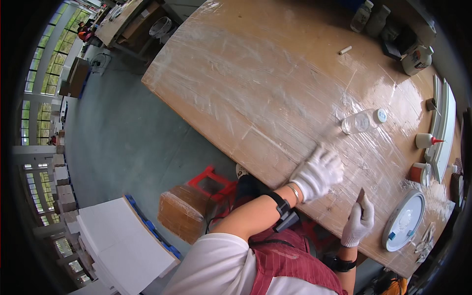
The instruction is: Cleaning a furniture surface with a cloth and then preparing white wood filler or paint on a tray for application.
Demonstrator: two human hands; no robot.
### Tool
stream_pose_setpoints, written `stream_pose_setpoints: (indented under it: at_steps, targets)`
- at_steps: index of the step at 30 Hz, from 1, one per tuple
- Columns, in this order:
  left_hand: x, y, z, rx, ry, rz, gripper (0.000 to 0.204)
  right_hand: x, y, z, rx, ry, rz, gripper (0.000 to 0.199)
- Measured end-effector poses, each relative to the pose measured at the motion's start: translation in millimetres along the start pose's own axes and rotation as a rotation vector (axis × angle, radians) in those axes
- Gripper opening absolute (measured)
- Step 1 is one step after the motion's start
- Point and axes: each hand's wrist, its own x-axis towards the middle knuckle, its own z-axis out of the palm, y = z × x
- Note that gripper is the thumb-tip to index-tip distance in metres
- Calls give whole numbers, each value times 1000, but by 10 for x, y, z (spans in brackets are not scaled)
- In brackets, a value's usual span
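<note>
Left hand (319,174) is resting loosely spread on film-covered table (216,83); right hand (360,224) is pinching small thin brown piece (361,194). Piece sticking up, lower right of frame, right of left hand.

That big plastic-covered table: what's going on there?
A white-gloved person is at the table. Their right hand pinches a small, flat, dark piece; their left hand is on or just above the tabletop. A capped clear bottle is beyond the left hand; a round pale lid lies right of the other.
</note>
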Motion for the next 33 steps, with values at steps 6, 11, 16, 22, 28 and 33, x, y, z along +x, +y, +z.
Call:
stream_pose_setpoints:
  at_steps: [6, 11, 16, 22, 28, 33]
  targets:
    - [-162, -1486, -477, 190, -23, -324, 30, -19, -360, 491, -113, -114, -184, 31]
    - [-548, -3006, -930, 314, 81, -549, 27, 66, -587, 1218, -186, 1, -135, 30]
    - [-1394, -4570, -1426, 446, 16, -803, 31, 303, -1021, 2540, -292, -33, -160, 32]
    - [-2539, -5825, -1715, -85, 425, -1029, 37, 607, -1341, 3866, -517, 75, -160, 37]
    - [-2487, -5819, -1723, -194, 509, -1023, 36, 614, -1451, 4253, -527, 70, -179, 44]
    - [-2477, -5791, -1726, -196, 497, -1019, 37, 620, -1462, 4301, -497, 176, -169, 43]
